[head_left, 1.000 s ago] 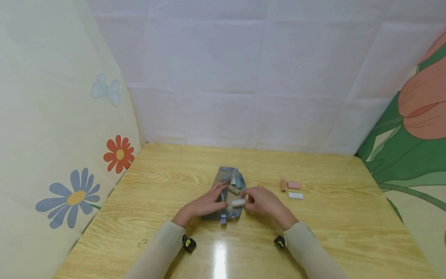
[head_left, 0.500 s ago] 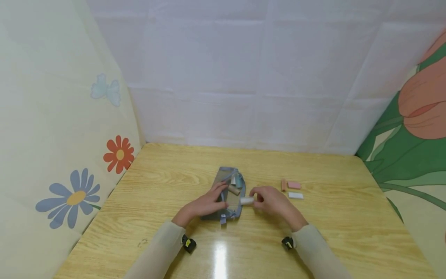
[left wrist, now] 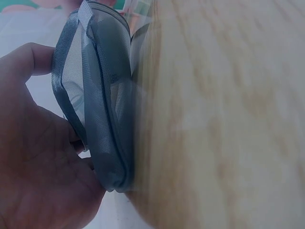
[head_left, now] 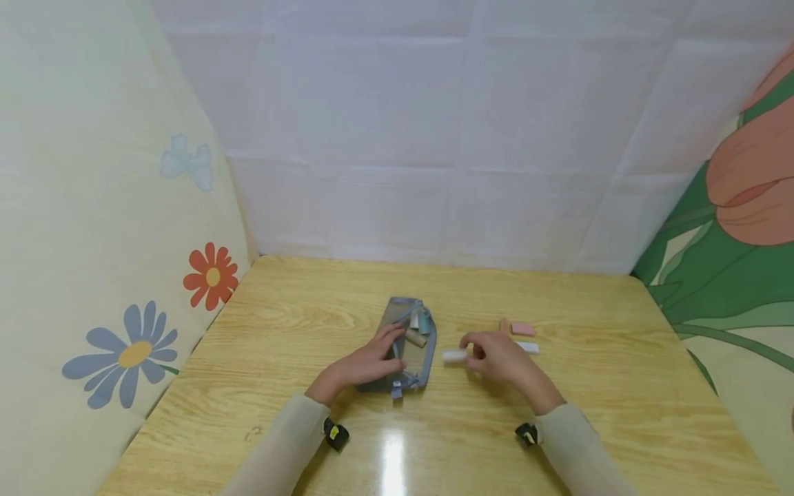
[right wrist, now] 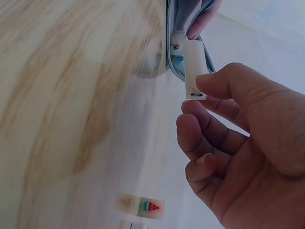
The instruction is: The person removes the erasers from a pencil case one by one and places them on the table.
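Observation:
My left hand [head_left: 366, 362] holds the blue-grey mesh zip pouch [head_left: 431, 353], which lies open on the table; in the left wrist view its fingers are at the pouch's rim [left wrist: 58, 81]. Small items show inside the pouch: a brownish one [head_left: 415, 337], a teal one [head_left: 424, 322] and a white one. To the right of the pouch, just above the table, my right hand [head_left: 496, 357] pinches one end of a small white eraser [right wrist: 194, 64] between thumb and fingers. The eraser is apart from the pouch and has a tiny dark print near the thumb.
Beyond the right hand lie a pink block [head_left: 522, 328], an orange-brown block [head_left: 504, 325] and a white block [head_left: 530, 347], partly behind the hand. The right wrist view shows a watermelon print on one block [right wrist: 151, 207]. A white cloth backs the wooden table [head_left: 298, 296].
My right hand has drawn the white eraser out of the pouch and carried it right, toward the loose blocks. The left hand stays in place on the pouch.

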Demonstrator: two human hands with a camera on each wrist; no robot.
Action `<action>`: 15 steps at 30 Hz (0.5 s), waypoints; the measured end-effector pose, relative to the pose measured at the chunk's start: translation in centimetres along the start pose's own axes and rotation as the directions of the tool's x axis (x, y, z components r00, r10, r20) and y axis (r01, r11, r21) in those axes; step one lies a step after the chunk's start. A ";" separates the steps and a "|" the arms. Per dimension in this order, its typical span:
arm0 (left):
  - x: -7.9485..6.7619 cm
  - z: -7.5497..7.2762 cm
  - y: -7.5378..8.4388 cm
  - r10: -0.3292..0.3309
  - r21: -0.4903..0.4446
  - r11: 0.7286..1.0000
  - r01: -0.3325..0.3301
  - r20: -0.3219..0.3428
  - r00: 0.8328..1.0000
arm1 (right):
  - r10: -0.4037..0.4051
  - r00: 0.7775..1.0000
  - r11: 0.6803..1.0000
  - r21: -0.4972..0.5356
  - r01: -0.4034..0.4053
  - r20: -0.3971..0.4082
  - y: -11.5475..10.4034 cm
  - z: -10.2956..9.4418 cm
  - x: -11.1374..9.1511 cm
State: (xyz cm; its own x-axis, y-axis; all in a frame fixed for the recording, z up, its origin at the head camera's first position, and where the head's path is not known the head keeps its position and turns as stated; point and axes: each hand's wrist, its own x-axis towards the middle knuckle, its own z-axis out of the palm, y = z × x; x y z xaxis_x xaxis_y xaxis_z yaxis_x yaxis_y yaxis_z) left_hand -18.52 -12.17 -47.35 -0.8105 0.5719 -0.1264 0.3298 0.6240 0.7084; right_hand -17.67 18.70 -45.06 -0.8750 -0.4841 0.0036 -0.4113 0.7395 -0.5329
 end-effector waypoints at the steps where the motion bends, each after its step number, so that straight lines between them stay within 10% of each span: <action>1: 0.0 0.0 0.0 0.000 0.002 1.000 0.000 -0.001 1.000 | -0.002 1.000 1.000 -0.004 0.002 -0.004 0.1 -0.1 -0.1; 15: 0.0 0.0 -0.1 -0.008 0.008 1.000 0.008 -0.001 1.000 | 0.035 0.998 0.999 -0.009 -0.035 -0.044 1.3 -0.9 -1.8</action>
State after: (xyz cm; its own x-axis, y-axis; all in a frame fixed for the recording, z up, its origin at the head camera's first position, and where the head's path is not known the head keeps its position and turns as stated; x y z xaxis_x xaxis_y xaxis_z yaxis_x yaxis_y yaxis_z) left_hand -18.56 -12.18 -47.45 -0.8136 0.5664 -0.1311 0.3276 0.6329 0.7015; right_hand -16.86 20.97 -45.00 -0.8991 -0.4372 0.0223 -0.3826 0.7601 -0.5253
